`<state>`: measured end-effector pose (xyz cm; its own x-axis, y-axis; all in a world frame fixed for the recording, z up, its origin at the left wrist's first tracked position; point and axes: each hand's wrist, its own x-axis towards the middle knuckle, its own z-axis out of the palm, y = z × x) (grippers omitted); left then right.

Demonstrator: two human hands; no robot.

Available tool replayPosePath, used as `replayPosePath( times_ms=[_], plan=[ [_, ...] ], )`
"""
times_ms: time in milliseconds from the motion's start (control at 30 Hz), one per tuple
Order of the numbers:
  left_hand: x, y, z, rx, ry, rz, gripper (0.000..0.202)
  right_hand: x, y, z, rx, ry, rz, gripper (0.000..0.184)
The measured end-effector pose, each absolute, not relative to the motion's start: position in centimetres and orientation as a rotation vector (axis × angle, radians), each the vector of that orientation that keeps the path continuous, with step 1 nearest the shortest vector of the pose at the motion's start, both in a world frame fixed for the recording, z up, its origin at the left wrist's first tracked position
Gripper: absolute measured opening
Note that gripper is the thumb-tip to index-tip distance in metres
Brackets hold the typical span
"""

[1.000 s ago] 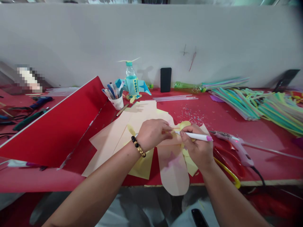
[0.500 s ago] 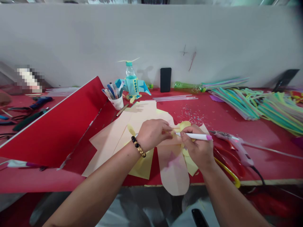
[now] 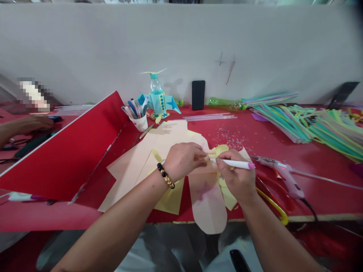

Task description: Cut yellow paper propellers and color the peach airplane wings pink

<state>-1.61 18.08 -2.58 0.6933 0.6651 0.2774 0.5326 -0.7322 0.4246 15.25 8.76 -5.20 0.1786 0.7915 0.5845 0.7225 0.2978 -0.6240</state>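
Note:
My right hand (image 3: 236,177) is closed around a white marker with a pink cap (image 3: 235,163), its tip pointing left at a small yellow paper shape (image 3: 219,150). My left hand (image 3: 183,159), with a beaded bracelet at the wrist, is closed and pinches that yellow shape against the peach paper sheets (image 3: 147,158) spread on the red table (image 3: 255,139). More yellow paper (image 3: 171,200) lies under my forearms.
A red board (image 3: 68,151) leans at the left. A cup of pens (image 3: 138,117), a blue bottle rocket (image 3: 159,100), a black phone (image 3: 198,95) and piles of coloured straws (image 3: 312,124) stand behind. A glue gun (image 3: 283,175) and scissors (image 3: 272,198) lie right. Another person's hand (image 3: 28,124) reaches in far left.
My hands have stayed where they were on the yellow shape. Another person's hand has come into view at the far left of the table.

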Motion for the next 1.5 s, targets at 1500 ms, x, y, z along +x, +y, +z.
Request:
replayPosePath(
  times_ms=[1500],
  plan=[
    [-1.66,18.06,-2.73,2.607,0.933,0.609,0.017,15.13,9.11,-5.39,-1.447,-1.513,0.055,0.008]
  ],
)
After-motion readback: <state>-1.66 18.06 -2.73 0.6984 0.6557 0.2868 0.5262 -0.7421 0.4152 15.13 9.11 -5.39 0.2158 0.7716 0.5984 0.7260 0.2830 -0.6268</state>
